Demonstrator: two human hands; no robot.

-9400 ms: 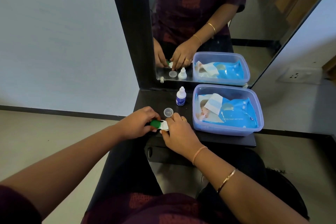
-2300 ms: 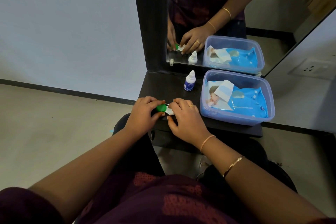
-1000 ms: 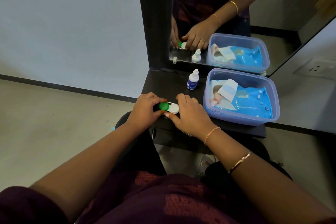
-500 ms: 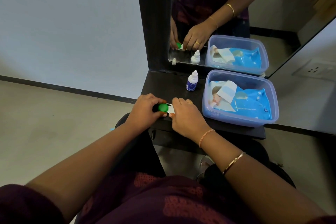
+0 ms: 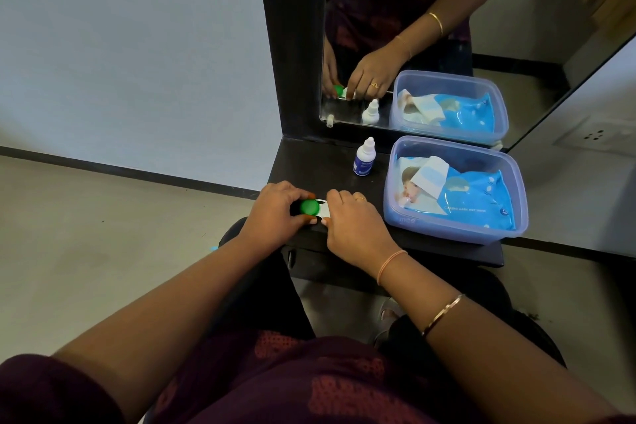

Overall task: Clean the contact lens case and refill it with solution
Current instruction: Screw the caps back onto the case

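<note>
A tall mirror in a broad black frame (image 5: pixel 292 45) stands upright behind the translucent bluish rectangular plastic tub (image 5: pixel 454 234), and its glass shows the tub's reflection. The tub sits on a dark, flat shelf (image 5: pixel 320 162) that runs out to the tub's left and shows as a narrow strip along its near side. Inside the tub a bright blue soft pack of wet wipes (image 5: pixel 478 206) lies flat, with its pale flap folded back at the end towards the tub's left wall. The left hand (image 5: pixel 275 213) rests on the shelf well to the left of the tub, its thumb and fingers curled round the cap of the case. The right hand (image 5: pixel 354 227) lies between the left hand and the tub, close to the tub's left wall but apart from it. Its fingers are bent down over the other end of the case, gripping it, with a ring on one finger. A small white dropper bottle with a dark blue label (image 5: pixel 364 162) stands upright just left of the tub's far corner, untouched. The small white plastic contact lens case (image 5: pixel 323 212) lies on the shelf left of the tub, between the two hands and held by both. Its right end is hidden under the right fingers. Its round green screw cap (image 5: pixel 309 206) sits on the end farther from the tub, facing up.
</note>
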